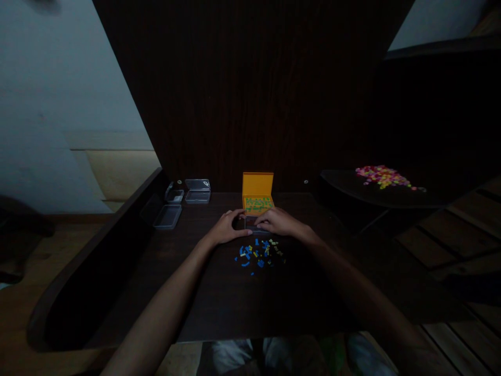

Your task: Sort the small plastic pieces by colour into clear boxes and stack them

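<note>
A small clear plastic box (250, 223) lies in front of me on the dark desk. My left hand (227, 227) grips its left side, with the thumb at the near edge and the fingers at the far edge. My right hand (276, 221) reaches over the box from the right, fingertips bent together inside it; whatever they hold is too small to make out. Just behind stands an open yellow case (257, 184) with green pieces (258, 204) in its base. Nearer to me, small blue and yellow pieces (260, 263) are scattered on the desk.
At the left are several clear plastic boxes, including an open one (198, 196) and a shallow tray (168, 216). A raised side panel (97, 250) borders the desk. Pink and yellow bits (383, 176) are heaped on a dark surface at the right.
</note>
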A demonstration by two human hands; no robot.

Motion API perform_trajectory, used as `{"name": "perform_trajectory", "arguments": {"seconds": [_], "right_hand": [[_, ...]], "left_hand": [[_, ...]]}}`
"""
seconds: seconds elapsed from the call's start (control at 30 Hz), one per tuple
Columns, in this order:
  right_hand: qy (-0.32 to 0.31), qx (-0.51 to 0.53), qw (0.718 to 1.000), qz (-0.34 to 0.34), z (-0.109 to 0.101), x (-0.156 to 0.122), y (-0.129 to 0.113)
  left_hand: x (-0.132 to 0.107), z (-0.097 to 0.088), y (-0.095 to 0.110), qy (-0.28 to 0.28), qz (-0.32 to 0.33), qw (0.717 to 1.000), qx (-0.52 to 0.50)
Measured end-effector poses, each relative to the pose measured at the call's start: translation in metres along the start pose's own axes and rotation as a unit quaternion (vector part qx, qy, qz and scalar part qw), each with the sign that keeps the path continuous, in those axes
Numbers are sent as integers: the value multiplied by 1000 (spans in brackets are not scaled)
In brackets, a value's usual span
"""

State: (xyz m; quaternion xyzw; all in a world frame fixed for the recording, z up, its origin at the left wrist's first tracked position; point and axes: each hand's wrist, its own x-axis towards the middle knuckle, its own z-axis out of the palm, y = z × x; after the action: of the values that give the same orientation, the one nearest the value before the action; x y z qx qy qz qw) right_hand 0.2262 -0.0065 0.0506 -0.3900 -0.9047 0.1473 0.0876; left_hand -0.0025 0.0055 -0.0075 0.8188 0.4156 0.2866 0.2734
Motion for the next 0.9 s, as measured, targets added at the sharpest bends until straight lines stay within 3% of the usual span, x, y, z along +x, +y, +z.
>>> {"name": "perform_trajectory", "arguments": {"seconds": [0.17, 0.43, 0.57, 0.9], "right_hand": [[14, 22, 1000, 9, -8, -23, -9], [-72, 69, 995, -18, 4, -57, -27], [-63, 64, 995, -34, 17, -64, -29], [-78, -16, 996, 25, 27, -66, -43]], "left_hand": [[0, -3, 6, -4, -6, 1000, 6], [0, -4, 7, -8, -9, 1000, 3], [0, -3, 2, -6, -7, 1000, 5], [0, -4, 3, -1, -8, 1000, 6]]}}
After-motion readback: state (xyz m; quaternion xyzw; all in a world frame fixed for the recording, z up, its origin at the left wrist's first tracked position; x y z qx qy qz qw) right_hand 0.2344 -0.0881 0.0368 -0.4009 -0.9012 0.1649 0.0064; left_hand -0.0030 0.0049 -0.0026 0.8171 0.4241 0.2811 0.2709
